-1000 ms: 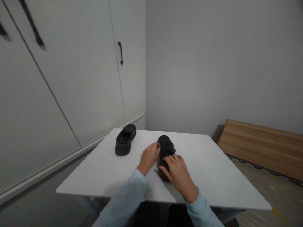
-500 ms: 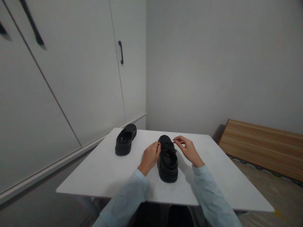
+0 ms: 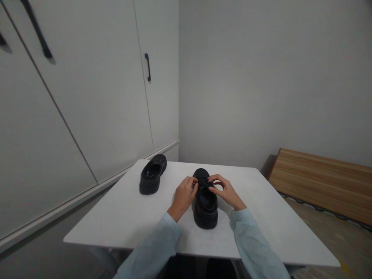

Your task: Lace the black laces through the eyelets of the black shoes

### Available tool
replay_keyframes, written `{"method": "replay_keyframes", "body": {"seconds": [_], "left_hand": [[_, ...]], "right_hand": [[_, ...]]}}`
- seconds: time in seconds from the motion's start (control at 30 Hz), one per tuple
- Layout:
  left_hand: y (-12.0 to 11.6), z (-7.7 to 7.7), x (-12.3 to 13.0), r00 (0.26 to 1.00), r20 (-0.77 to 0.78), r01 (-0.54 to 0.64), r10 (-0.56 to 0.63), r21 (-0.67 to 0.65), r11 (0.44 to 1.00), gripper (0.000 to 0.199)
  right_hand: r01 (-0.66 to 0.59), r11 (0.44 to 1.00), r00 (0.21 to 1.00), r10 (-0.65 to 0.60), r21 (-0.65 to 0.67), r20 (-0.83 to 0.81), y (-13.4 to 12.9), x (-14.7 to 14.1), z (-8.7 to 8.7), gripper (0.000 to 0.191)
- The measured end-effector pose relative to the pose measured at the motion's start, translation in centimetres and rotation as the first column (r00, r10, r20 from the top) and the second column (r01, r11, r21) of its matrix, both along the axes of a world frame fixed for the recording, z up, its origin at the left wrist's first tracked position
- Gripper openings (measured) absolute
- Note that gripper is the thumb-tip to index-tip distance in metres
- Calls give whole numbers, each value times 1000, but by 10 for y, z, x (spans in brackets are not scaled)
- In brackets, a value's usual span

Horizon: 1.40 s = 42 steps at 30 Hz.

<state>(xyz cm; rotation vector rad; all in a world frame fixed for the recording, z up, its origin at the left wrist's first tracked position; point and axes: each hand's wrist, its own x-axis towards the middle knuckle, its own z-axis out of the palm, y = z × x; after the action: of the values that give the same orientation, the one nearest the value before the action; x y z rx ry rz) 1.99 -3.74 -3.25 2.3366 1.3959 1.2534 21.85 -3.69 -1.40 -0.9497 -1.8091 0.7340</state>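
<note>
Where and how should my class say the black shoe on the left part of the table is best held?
Probably at the heel, from the near side, pinched inside and out. The shoe stands upright, toe pointing away, so its heel faces the viewer, and the open top should leave the inner side reachable.

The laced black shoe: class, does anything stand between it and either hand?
Nothing visible does. The left hand and right hand have their fingers at opposite sides of the laced black shoe, by its laces. The other black shoe sits left of both hands, out of the way.
</note>
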Motion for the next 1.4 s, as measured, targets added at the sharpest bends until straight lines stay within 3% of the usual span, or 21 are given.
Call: {"method": "replay_keyframes", "body": {"seconds": [0.13,0.33,0.5,0.63,0.77,1.07,1.3,1.4], "left_hand": [[1,-1,1,1000,-10,3,-3,-2,1000,12],[1,3,5,998,34,46,-44,-68,997,15],[7,10,3,985,60,167,-159,-152,974,35],[16,24,-1,964,-38,247,-262,-228,942,43],[25,31,1,957,-111,247,-268,-176,953,39],[31,15,7,945,37,326,-324,-130,936,27],[29,9,6,940,105,334,-325,-78,939,27],[28,7,6,938,122,334,-323,-74,940,26]], "right_hand": [[-49,995,995,42,83,89,-3,-2,2,32],[16,991,1000,-15,132,-9,-4,-9,2,8],[53,993,996,-45,104,-76,-1,-10,0,10],[56,996,991,-47,64,-125,2,-10,-2,14],[43,999,985,-39,20,-166,4,-10,-3,16],[67,995,953,-86,-72,-291,-1,-11,1,22],[31,991,834,-98,-131,-542,0,-4,-2,17],[27,985,814,-122,-172,-568,-1,-3,-1,19]]}}
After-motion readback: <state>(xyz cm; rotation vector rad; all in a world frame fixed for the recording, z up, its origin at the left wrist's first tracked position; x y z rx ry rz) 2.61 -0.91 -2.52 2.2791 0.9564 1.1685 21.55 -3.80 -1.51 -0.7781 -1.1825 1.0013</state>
